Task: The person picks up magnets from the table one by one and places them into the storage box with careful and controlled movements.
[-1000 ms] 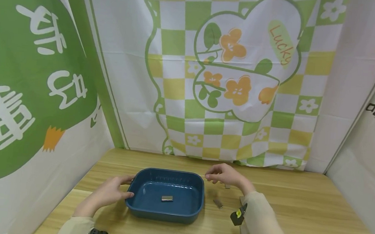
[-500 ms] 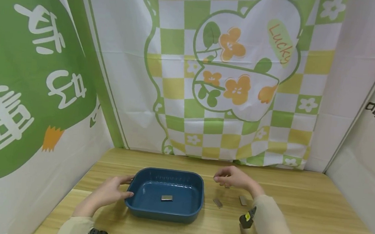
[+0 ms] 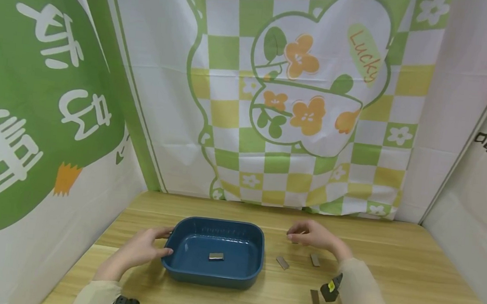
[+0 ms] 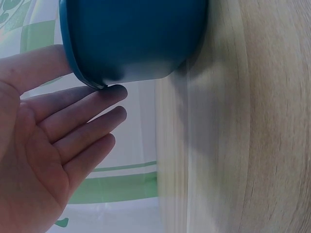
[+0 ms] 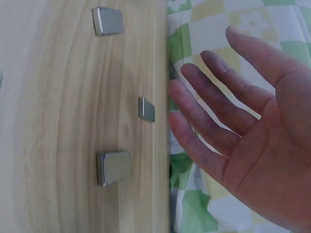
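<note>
A deep blue rectangular dish (image 3: 210,280) stands on the table with one small silvery metal block (image 3: 216,256) lying inside. My left hand (image 3: 141,249) holds the dish by its left end. In the left wrist view its thumb (image 4: 39,68) passes behind the rim, and the other fingers stretch along the outside. To the right of the dish, my right hand (image 3: 312,235) hovers low over the table, holding nothing. Its fingers are spread and slightly bent in the right wrist view. Beneath its fingertips a metal block (image 5: 146,109) lies on the wood, partly hidden in the head view.
More metal blocks lie right of the dish: one near it (image 3: 282,262), a second block (image 3: 314,260) below the right hand, and a third block (image 3: 315,299) nearer the front. Patterned cloth (image 3: 302,176) hangs behind the wooden table (image 3: 410,282).
My right hand has moved rightward, away from the dish's right rim, to above the rear block. The left hand and the block in the dish stay in place.
</note>
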### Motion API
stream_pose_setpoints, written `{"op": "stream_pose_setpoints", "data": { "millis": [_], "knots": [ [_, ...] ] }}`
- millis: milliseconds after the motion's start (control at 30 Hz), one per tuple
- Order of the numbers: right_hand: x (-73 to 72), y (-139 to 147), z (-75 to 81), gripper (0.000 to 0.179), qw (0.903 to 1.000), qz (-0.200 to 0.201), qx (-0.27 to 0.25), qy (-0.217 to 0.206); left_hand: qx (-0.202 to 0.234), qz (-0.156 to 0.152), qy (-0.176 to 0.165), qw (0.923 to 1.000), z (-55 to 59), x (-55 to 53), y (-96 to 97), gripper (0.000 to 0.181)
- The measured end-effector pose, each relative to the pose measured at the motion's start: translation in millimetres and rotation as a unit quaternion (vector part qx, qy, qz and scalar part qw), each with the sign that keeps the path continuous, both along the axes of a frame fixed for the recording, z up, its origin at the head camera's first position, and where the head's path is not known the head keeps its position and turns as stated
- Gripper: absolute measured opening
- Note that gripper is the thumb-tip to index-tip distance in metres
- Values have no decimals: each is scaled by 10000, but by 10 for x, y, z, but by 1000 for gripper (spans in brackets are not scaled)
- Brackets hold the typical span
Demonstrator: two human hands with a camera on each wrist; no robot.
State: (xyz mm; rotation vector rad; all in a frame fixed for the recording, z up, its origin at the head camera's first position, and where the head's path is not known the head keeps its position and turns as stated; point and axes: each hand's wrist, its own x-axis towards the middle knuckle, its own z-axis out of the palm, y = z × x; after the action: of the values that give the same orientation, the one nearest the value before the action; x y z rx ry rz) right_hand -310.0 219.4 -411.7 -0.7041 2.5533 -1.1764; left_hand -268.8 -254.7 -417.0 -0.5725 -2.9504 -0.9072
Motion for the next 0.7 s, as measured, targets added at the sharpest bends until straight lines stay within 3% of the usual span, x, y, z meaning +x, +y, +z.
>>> {"op": "stream_pose_setpoints", "data": {
  "millis": [400, 700],
  "knots": [
    [43, 181, -85, 30, 9984, -34, 239, 514, 9, -47, 44, 10000, 1, -2, -2, 62],
    [90, 355, -182, 36, 9988, -219, 199, 396, 12, -32, 88, 10000, -6, -13, 0, 60]
  ]
}}
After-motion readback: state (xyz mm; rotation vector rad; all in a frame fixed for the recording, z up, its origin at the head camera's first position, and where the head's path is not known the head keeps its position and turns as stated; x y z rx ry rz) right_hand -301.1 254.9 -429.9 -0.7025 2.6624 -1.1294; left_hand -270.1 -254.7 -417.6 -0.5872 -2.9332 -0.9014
